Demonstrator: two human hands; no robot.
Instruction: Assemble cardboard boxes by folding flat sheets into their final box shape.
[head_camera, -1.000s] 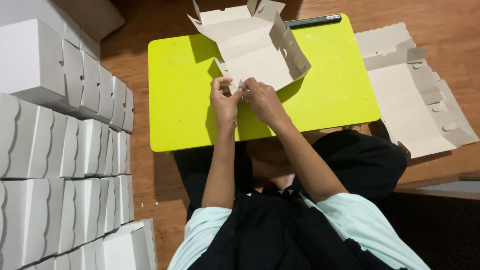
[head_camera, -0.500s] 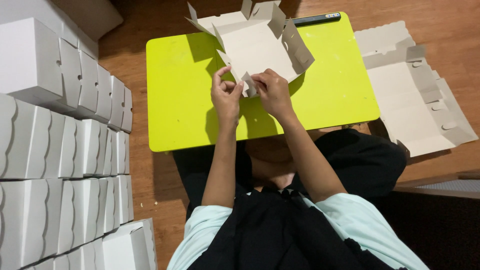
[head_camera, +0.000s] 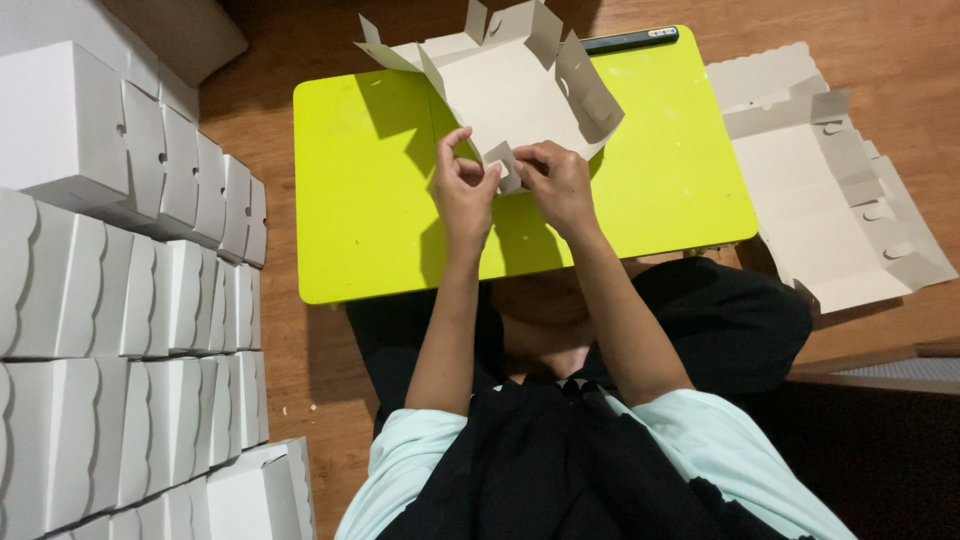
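The near corner of the cardboard box (head_camera: 505, 95) is hidden behind the fingers, so how its flaps meet there cannot be made out, and the stack of flat box blanks (head_camera: 830, 190) on the floor at the right is partly covered by the table edge. The half-folded box rests on the lime-green table (head_camera: 370, 200), its far flaps standing up, directly beyond both hands. The left hand (head_camera: 462, 190) pinches the small corner tab (head_camera: 503, 160) from one side; the right hand (head_camera: 558, 182) grips the same corner from the other. Finished white boxes (head_camera: 110, 300) stand in rows at the left.
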